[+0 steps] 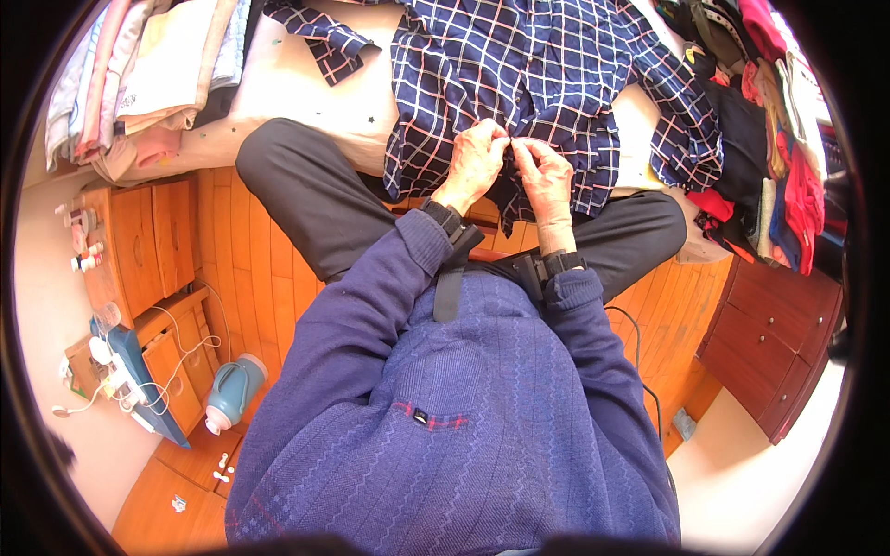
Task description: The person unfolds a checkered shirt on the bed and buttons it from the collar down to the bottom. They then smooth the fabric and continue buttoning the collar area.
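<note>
A dark blue checked shirt (445, 90) with white and reddish lines lies front up on the bed (320, 104), its sleeves spread to both sides. My left hand (476, 163) pinches the shirt's front edge near the lower hem. Close beside it, my right hand (544, 174) grips the same front edge between thumb and fingers. The fingertips of both hands almost meet at the button placket. Whether a button is between them is hidden by the fingers. Black straps circle both wrists.
Folded cloths (174, 62) are stacked at the left of the bed, and a pile of mixed clothes (758, 139) lies at the right. A wooden cabinet (139, 243) and a blue thermos flask (235, 393) stand at the left, a dark red drawer chest (772, 340) at the right.
</note>
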